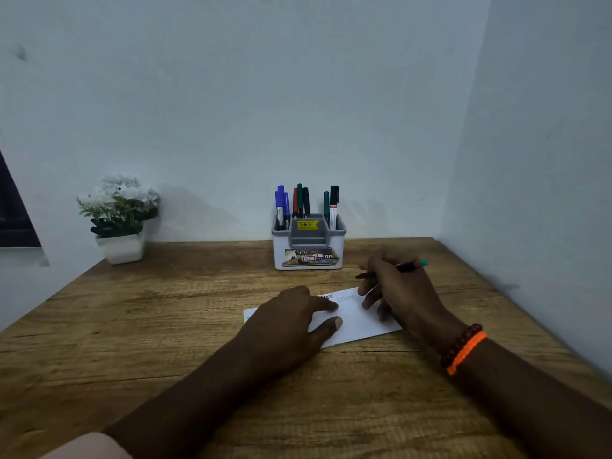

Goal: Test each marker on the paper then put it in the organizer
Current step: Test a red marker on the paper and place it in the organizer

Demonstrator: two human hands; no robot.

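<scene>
One marker (404,266) in right-hand (402,289) grip — eight (upright) in organizer (308,250).

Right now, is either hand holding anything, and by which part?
The right hand holds a dark marker around its middle, its teal end sticking out to the right. The left hand holds nothing; it presses flat on the paper.

A white paper slip (356,321) lies flat at centre frame, scribbles along its far edge. A black, green-capped marker (405,266) slants above it. The white-and-grey organizer (309,250) (markers upright inside) stands behind.
</scene>
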